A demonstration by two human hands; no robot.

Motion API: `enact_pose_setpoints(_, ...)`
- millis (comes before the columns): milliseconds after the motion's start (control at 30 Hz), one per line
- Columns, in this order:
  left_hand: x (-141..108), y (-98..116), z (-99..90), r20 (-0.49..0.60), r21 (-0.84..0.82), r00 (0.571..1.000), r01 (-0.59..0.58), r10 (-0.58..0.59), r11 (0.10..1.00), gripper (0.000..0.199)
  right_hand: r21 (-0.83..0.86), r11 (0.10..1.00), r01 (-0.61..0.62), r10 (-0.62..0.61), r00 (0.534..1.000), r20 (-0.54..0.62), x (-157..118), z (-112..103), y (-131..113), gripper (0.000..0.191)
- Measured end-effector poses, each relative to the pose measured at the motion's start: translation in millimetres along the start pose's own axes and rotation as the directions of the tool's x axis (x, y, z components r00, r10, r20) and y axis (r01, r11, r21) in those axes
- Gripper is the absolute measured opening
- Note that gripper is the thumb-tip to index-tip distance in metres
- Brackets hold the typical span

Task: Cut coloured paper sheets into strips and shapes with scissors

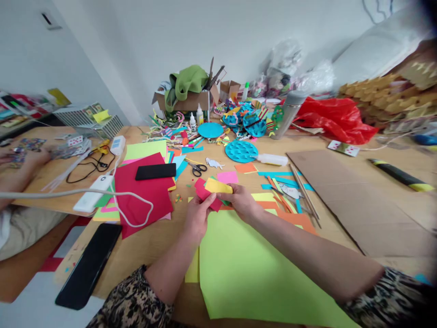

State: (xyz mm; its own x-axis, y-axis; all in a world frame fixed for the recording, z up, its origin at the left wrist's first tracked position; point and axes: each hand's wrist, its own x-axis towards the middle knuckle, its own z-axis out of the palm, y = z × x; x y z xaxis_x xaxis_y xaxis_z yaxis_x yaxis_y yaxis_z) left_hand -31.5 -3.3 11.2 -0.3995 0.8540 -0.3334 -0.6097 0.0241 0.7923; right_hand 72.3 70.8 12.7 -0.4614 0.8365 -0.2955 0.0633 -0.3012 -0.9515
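My left hand (200,213) pinches a red piece of paper (202,187) between thumb and fingers. Close against it, my right hand (243,200) grips a small yellow piece of paper (218,186), which overlaps the red one. A bit of green paper shows between the two hands, partly hidden. Under my forearms lies a large lime green sheet (252,264) on the table. Just beyond my hands are a pink paper piece (227,177), a pair of scissors (197,169) and a white fish-shaped cutout (214,162).
Left are red paper (146,200), two black phones (89,266), a power strip (94,193) and its white cable. Cardboard (348,205), a box cutter (399,174) and a metal flask (290,114) stand or lie right. Another person's hand (37,157) is at far left.
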Motion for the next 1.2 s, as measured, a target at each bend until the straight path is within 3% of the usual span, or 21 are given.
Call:
enact_pose_setpoints(167, 2, -3, -9.0, -0.050, 0.111, 0.998, -0.038, 0.044, 0.993, 0.040, -0.362, 0.931, 0.054, -0.110, 0.985, -0.135, 51, -44, -13, 0.035)
enact_pose_setpoints(300, 2, -7, -12.7, -0.036, 0.160, 0.997, -0.065, 0.072, 0.985, 0.041, -0.647, 0.758, 0.079, -0.247, 0.954, -0.172, 82, -73, -26, 0.042)
enact_pose_setpoints(433, 1, -9, -13.7, -0.019, 0.210, 0.995, -0.090, 0.096, 0.974, 0.041, -0.807, 0.567, 0.167, -0.415, 0.904, -0.105, 80, -76, -32, 0.060)
enact_pose_setpoints(500, 2, -10, -14.0, -0.016, 0.226, 0.995, -0.097, 0.103, 0.969, 0.040, -0.884, 0.396, 0.249, -0.481, 0.876, 0.032, 71, -69, -30, 0.071)
enact_pose_setpoints(567, 2, -11, -14.0, -0.010, 0.235, 0.994, -0.099, 0.105, 0.967, 0.040, -0.933, 0.107, 0.344, -0.500, 0.829, 0.249, 64, -61, -25, 0.078)
enact_pose_setpoints(633, 1, -12, -13.7, -0.006, 0.242, 0.994, -0.102, 0.107, 0.965, 0.039, -0.924, -0.092, 0.372, -0.478, 0.797, 0.369, 62, -54, -20, 0.077)
enact_pose_setpoints(833, -1, -10, -11.9, -0.018, 0.247, 0.994, -0.100, 0.108, 0.964, 0.036, -0.976, -0.116, 0.185, -0.502, 0.837, 0.219, 79, -56, -26, 0.059)
enact_pose_setpoints(1067, -2, -8, -10.6, -0.021, 0.242, 0.995, -0.091, 0.099, 0.966, 0.034, -0.983, -0.172, -0.061, -0.395, 0.919, 0.012, 91, -126, -57, 0.039)
enact_pose_setpoints(1200, -3, -8, -11.2, -0.007, 0.248, 0.995, -0.096, 0.101, 0.964, 0.033, -0.970, -0.226, -0.091, -0.311, 0.950, -0.017, 88, -153, -59, 0.037)
